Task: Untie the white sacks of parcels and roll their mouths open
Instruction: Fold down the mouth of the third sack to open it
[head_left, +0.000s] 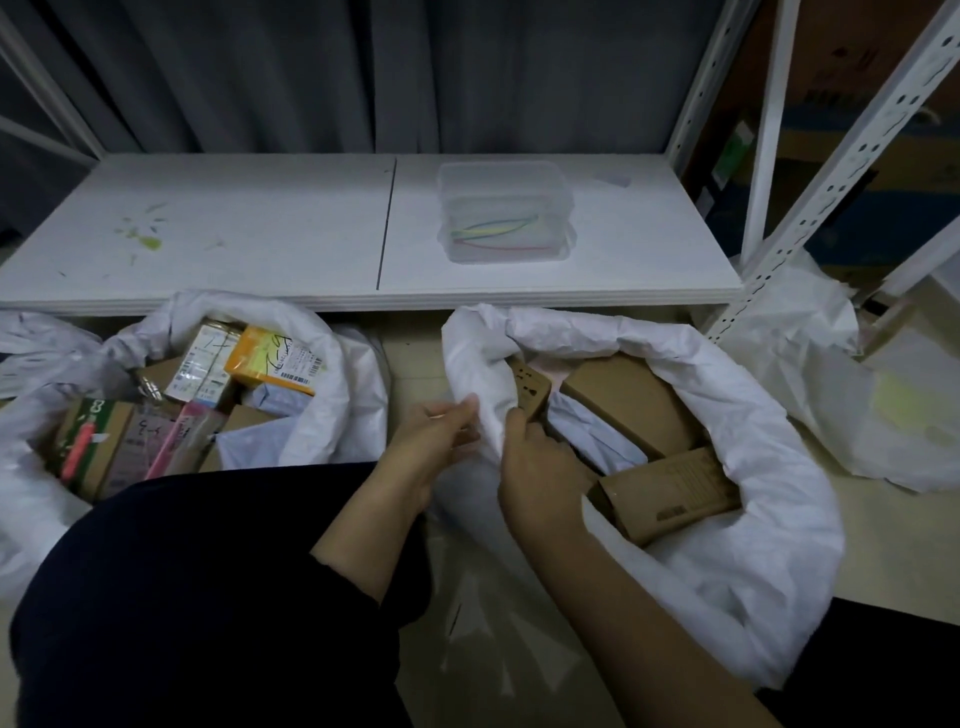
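both my hands are at the near-left rim of the right sack, which sits on the floor just in front of the low shelf. my left hand pinches the white fabric from outside, fingers curled on the fold. my right hand reaches just inside the mouth and grips the same edge, beside the brown boxes. the rest of this rim lies rolled down. the left sack stands open, well apart from my hands, full of coloured parcels. a clear tub of coloured ties sits on the shelf.
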